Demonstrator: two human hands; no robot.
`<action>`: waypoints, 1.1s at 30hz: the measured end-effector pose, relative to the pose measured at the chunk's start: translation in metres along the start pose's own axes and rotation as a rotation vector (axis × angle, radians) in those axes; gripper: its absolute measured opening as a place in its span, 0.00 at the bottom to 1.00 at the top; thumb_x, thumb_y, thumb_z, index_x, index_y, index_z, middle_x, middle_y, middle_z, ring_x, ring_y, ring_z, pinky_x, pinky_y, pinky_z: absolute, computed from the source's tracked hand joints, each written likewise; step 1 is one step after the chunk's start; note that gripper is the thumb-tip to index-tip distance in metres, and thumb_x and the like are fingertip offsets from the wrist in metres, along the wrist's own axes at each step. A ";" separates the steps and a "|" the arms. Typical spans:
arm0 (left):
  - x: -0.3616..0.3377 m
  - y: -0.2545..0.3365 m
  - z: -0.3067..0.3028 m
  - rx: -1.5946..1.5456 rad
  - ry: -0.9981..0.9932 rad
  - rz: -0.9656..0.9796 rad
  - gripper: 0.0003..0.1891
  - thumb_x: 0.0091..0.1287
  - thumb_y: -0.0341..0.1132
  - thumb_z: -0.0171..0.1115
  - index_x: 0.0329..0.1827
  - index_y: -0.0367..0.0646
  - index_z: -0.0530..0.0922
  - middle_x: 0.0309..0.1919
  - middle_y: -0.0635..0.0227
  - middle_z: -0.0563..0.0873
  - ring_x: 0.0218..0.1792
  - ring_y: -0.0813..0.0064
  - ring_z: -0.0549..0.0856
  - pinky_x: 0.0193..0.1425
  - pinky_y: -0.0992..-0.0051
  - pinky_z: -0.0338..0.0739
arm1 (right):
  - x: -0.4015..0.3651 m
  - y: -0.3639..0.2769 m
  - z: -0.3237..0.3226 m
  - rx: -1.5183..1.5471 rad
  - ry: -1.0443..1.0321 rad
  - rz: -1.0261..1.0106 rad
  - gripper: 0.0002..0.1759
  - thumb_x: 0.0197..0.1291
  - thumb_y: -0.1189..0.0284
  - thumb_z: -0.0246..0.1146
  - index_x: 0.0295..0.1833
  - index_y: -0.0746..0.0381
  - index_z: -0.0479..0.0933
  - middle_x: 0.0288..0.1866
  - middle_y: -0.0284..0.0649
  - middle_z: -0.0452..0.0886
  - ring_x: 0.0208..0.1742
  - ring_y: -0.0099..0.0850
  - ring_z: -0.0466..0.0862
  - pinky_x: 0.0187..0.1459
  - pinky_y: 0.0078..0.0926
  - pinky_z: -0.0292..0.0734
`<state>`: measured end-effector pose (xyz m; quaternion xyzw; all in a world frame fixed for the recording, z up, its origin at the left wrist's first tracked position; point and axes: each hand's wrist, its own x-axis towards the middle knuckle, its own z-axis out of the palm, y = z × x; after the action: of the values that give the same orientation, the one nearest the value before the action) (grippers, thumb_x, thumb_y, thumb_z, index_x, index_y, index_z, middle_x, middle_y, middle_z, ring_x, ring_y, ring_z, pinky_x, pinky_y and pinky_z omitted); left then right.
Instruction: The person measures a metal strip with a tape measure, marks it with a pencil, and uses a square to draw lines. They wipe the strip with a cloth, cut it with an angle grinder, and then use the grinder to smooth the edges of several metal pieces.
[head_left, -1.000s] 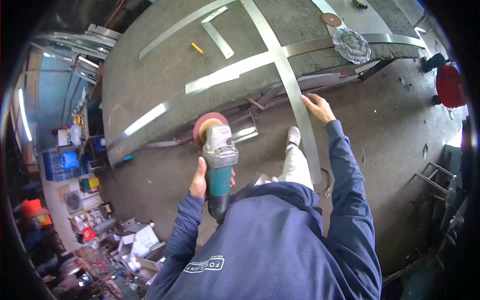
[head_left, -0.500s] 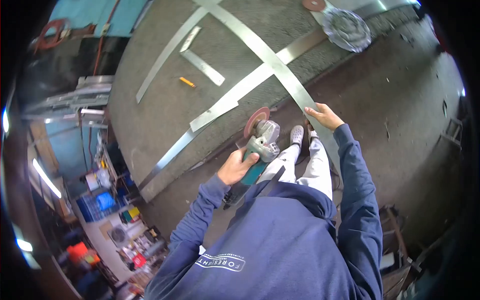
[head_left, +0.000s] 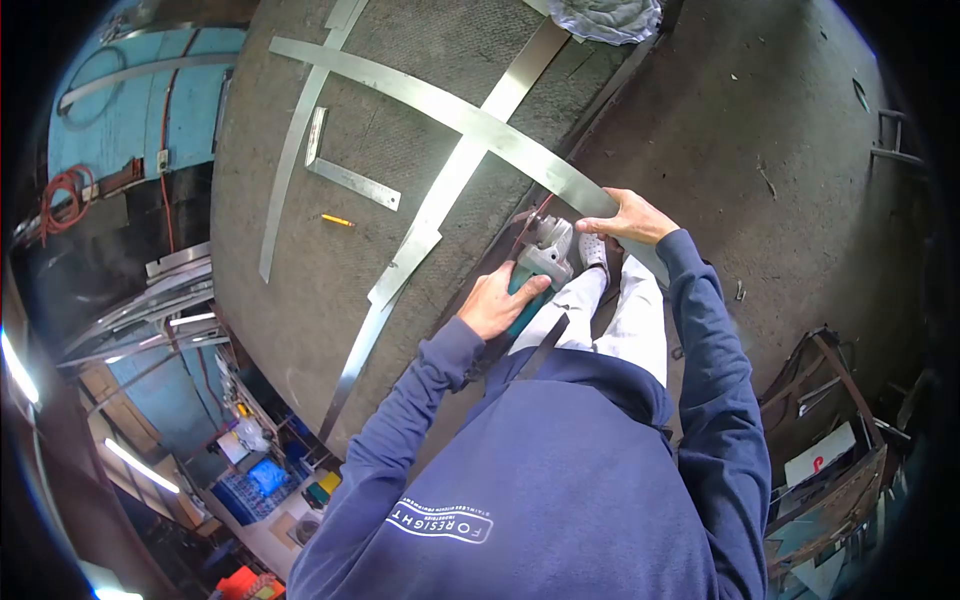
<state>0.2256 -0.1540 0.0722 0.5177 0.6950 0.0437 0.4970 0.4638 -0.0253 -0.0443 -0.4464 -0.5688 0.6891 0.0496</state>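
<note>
My left hand [head_left: 490, 303] is wrapped around the teal body of an angle grinder [head_left: 548, 252], held low in front of my legs. Its reddish disc [head_left: 525, 228] shows nearly edge-on, close to the near side of a long flat metal strip [head_left: 400, 88]. My right hand [head_left: 636, 218] grips that strip near its end, thumb on one side and fingers on the other. The strip reaches out over the table and crosses a second metal strip [head_left: 445, 190] lying there.
On the worktable [head_left: 300, 350] lie an L-shaped metal square [head_left: 355, 183], a small yellow-orange pencil-like item [head_left: 337, 220] and another thin strip [head_left: 285, 185]. A clear plastic-wrapped bundle [head_left: 610, 15] sits at the far edge. Scrap racks [head_left: 825, 455] stand right.
My view has turned, shifting the table down and left. The grinder has tilted so its disc appears edge-on, nearer the strip. My right hand still grips the strip.
</note>
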 end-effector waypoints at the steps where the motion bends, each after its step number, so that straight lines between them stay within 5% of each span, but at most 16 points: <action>1: 0.003 0.001 -0.002 0.011 -0.008 0.002 0.40 0.64 0.68 0.57 0.48 0.29 0.76 0.38 0.39 0.85 0.44 0.46 0.87 0.48 0.58 0.78 | 0.000 -0.001 0.001 -0.041 0.028 -0.010 0.60 0.42 0.39 0.75 0.63 0.82 0.68 0.30 0.43 0.85 0.32 0.27 0.86 0.38 0.25 0.81; 8: 0.010 0.014 -0.008 0.098 -0.063 -0.073 0.34 0.69 0.61 0.57 0.50 0.30 0.76 0.40 0.44 0.86 0.45 0.53 0.87 0.50 0.62 0.78 | -0.022 -0.030 -0.009 0.001 0.022 0.016 0.60 0.37 0.36 0.75 0.60 0.79 0.72 0.29 0.44 0.85 0.30 0.29 0.86 0.40 0.29 0.82; 14: 0.009 0.022 -0.008 0.116 -0.082 -0.098 0.34 0.69 0.61 0.57 0.49 0.30 0.76 0.39 0.44 0.86 0.44 0.56 0.88 0.48 0.63 0.78 | -0.012 -0.006 0.004 -0.225 0.160 -0.100 0.64 0.36 0.31 0.72 0.63 0.78 0.70 0.50 0.60 0.82 0.55 0.46 0.84 0.59 0.37 0.78; 16: 0.012 0.021 -0.007 0.121 -0.080 -0.108 0.33 0.69 0.61 0.57 0.49 0.30 0.76 0.39 0.45 0.86 0.43 0.56 0.88 0.48 0.63 0.78 | -0.012 -0.004 0.005 -0.204 0.155 -0.061 0.66 0.36 0.29 0.70 0.65 0.78 0.69 0.60 0.65 0.76 0.65 0.53 0.75 0.67 0.39 0.71; 20: 0.014 0.019 -0.007 0.117 -0.083 -0.112 0.33 0.69 0.61 0.57 0.49 0.31 0.77 0.38 0.46 0.86 0.42 0.58 0.87 0.48 0.63 0.78 | -0.013 -0.013 0.001 -0.165 0.160 -0.076 0.62 0.36 0.31 0.72 0.62 0.77 0.72 0.53 0.61 0.81 0.57 0.48 0.82 0.60 0.37 0.77; 25: 0.014 0.019 -0.007 0.143 -0.078 -0.109 0.33 0.69 0.61 0.57 0.49 0.31 0.77 0.39 0.46 0.86 0.43 0.57 0.87 0.48 0.63 0.78 | -0.018 -0.019 -0.005 -0.058 0.072 -0.041 0.52 0.38 0.35 0.74 0.54 0.71 0.79 0.34 0.48 0.85 0.36 0.33 0.87 0.41 0.31 0.81; 29: 0.014 0.019 -0.007 0.112 -0.080 -0.107 0.33 0.69 0.61 0.57 0.49 0.31 0.77 0.39 0.45 0.86 0.43 0.55 0.87 0.49 0.62 0.78 | -0.018 -0.024 -0.006 -0.032 0.071 -0.041 0.51 0.39 0.35 0.74 0.54 0.71 0.79 0.32 0.46 0.85 0.33 0.31 0.86 0.39 0.30 0.81; 31: 0.014 0.021 -0.007 0.116 -0.081 -0.104 0.33 0.69 0.61 0.57 0.49 0.31 0.77 0.39 0.45 0.86 0.44 0.55 0.87 0.49 0.62 0.78 | -0.022 -0.033 -0.014 -0.047 -0.098 0.041 0.68 0.39 0.31 0.71 0.69 0.80 0.63 0.63 0.69 0.72 0.65 0.51 0.76 0.64 0.40 0.73; 33: 0.014 0.025 -0.008 0.132 -0.094 -0.121 0.33 0.70 0.61 0.56 0.51 0.31 0.77 0.40 0.46 0.86 0.44 0.57 0.87 0.50 0.63 0.78 | -0.013 -0.014 -0.003 -0.121 -0.022 -0.006 0.67 0.40 0.31 0.70 0.69 0.80 0.63 0.63 0.69 0.72 0.65 0.52 0.76 0.64 0.40 0.73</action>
<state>0.2368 -0.1277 0.0812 0.5079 0.7023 -0.0567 0.4956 0.4679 -0.0259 -0.0255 -0.4393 -0.6112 0.6581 0.0183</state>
